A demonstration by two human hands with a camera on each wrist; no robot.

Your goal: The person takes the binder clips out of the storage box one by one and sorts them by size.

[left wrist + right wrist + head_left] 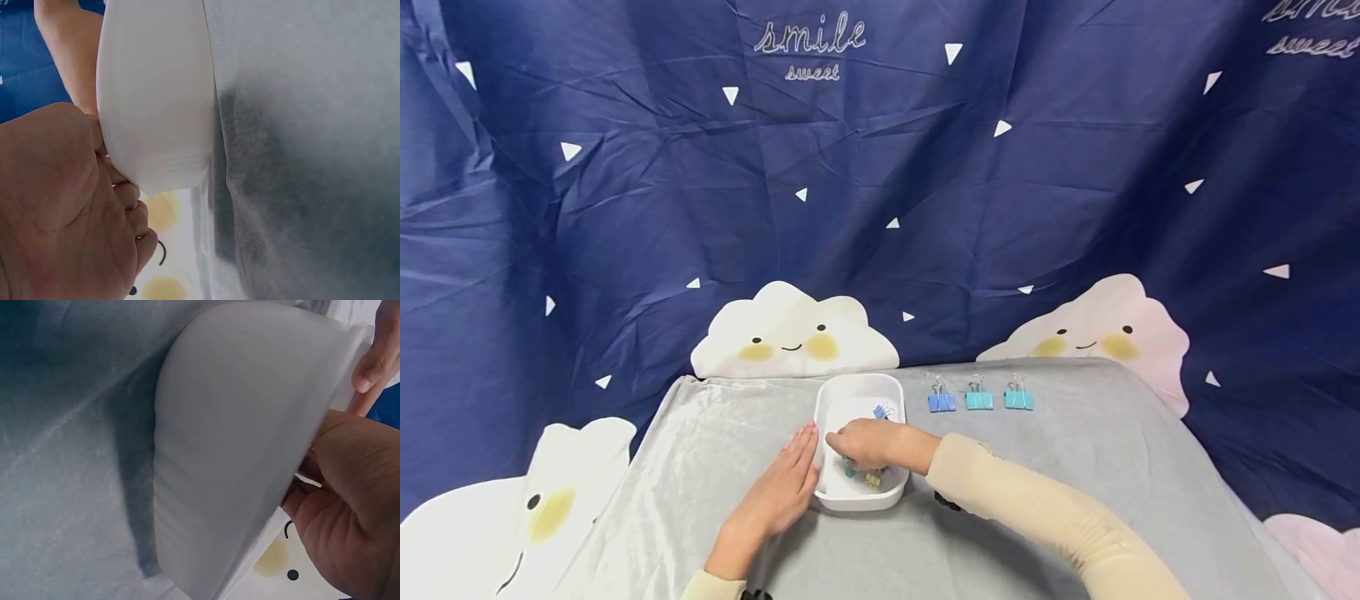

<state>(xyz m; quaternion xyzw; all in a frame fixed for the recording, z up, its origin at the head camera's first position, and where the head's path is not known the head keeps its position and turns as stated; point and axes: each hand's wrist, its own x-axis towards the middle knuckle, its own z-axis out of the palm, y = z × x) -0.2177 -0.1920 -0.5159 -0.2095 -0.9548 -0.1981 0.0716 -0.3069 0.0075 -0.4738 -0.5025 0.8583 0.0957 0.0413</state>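
- The left hand (784, 485) lies with straight fingers close together against the left rim of the box (859, 503), probably to steady it.
- The right hand (867, 443) reaches over the right rim, its fingers bent down inside; the tips are hidden, so I cannot tell whether they pinch anything.
- A teal clip (849, 468) shows just below those fingers, with a yellow clip (874, 479) beside it (both partly covered by the hand); a blue clip (882, 412) lies nearer the far end. The walls keep these loose ones together.
- Right of the box, another blue clip (942, 399) and two more teal clips (997, 399) stand apart in a row, handles toward the curtain (925, 167); such even spacing looks deliberate.
- Grey cloth (715, 475) covers the bench, perhaps to stop things sliding.
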